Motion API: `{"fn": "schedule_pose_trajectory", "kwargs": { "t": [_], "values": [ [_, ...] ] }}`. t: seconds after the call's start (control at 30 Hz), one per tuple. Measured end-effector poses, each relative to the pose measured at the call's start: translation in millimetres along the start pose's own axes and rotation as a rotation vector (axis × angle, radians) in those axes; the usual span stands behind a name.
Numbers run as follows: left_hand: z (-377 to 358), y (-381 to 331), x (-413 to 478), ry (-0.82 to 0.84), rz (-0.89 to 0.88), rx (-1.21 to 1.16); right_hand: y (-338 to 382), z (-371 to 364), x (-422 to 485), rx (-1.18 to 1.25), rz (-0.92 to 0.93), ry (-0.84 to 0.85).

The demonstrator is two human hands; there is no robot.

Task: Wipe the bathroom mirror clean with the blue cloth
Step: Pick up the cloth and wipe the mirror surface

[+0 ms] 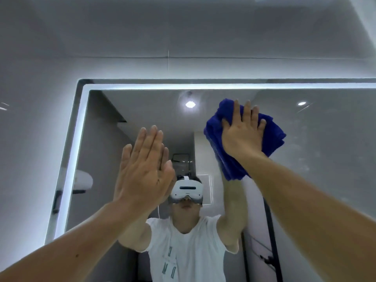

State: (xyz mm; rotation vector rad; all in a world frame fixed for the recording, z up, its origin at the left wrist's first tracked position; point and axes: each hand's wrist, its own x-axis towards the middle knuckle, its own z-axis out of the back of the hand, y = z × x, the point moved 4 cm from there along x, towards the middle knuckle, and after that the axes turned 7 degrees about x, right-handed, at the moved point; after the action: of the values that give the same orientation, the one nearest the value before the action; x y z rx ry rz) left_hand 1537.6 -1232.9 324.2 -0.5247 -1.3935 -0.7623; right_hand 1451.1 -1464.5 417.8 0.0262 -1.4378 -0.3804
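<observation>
Right hand is up in the upper right of centre, palm flat and fingers spread wide, pressing the crumpled deep-blue terry cloth against the glass. It is not gripping the cloth, just pinning it under an open palm, and the cloth spills out beyond the hand on the left, on the right and below the wrist. The cloth sits in the upper part of the large rectangular wall mirror with its glowing white light strip, a little below that lit top edge and right of the frame's centre.

Left hand is raised at centre left, open and flat with the fingers straight and close together, holding nothing. Its reflection meets it fingertip to fingertip, so it looks to be resting on the glass, though actual contact is hard to confirm. It stands well apart from the cloth, lower in the frame.

In the mirror a person in a white T-shirt with a white headset shows at lower centre, both arms lifted. A round ceiling light reflects near the top of the glass, between the two hands. Grey wall panels fill the upper frame above the mirror.
</observation>
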Motion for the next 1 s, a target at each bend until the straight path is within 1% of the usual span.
{"fn": "schedule_pose_trajectory", "kwargs": {
  "t": [0.03,0.07,0.13,0.2,0.4,0.57,0.67,0.7,0.73,0.77,0.83,0.87,0.93,1.0],
  "values": [
    [-1,0,-5,-0.007,0.003,-0.008,9,-4,-6,0.021,-0.026,-0.023],
    [-2,0,-10,-0.014,0.006,-0.014,17,-10,-19,0.029,-0.008,-0.042],
    [-5,-2,-21,-0.013,0.004,-0.026,28,-22,-61,0.025,0.124,-0.044],
    [-9,-6,-32,0.004,0.004,-0.042,29,-32,-108,0.016,0.243,-0.009],
    [-17,-29,-69,0.058,0.021,-0.082,13,-52,-212,-0.011,0.377,0.050],
    [-21,-55,-94,0.110,0.022,-0.044,-14,-66,-283,-0.095,0.631,0.123],
    [-17,-70,-102,0.112,0.059,-0.031,-40,-56,-284,-0.120,0.868,0.190],
    [-15,-75,-105,0.108,0.062,-0.020,-53,-48,-276,-0.130,0.907,0.194],
    [-13,-79,-107,0.106,0.063,-0.009,-67,-39,-261,-0.130,0.884,0.171],
    [-11,-82,-110,0.111,0.065,0.008,-80,-28,-241,-0.119,0.803,0.124],
    [-8,-89,-112,0.125,0.075,0.059,-100,-11,-197,-0.090,0.561,0.054],
    [-7,-93,-113,0.131,0.083,0.080,-103,-7,-179,-0.071,0.452,0.052],
    [-7,-102,-116,0.136,0.114,0.098,-94,-7,-160,-0.013,0.289,0.045],
    [-9,-113,-121,0.150,0.133,0.097,-77,-12,-162,0.041,0.184,0.030]
  ]
}}
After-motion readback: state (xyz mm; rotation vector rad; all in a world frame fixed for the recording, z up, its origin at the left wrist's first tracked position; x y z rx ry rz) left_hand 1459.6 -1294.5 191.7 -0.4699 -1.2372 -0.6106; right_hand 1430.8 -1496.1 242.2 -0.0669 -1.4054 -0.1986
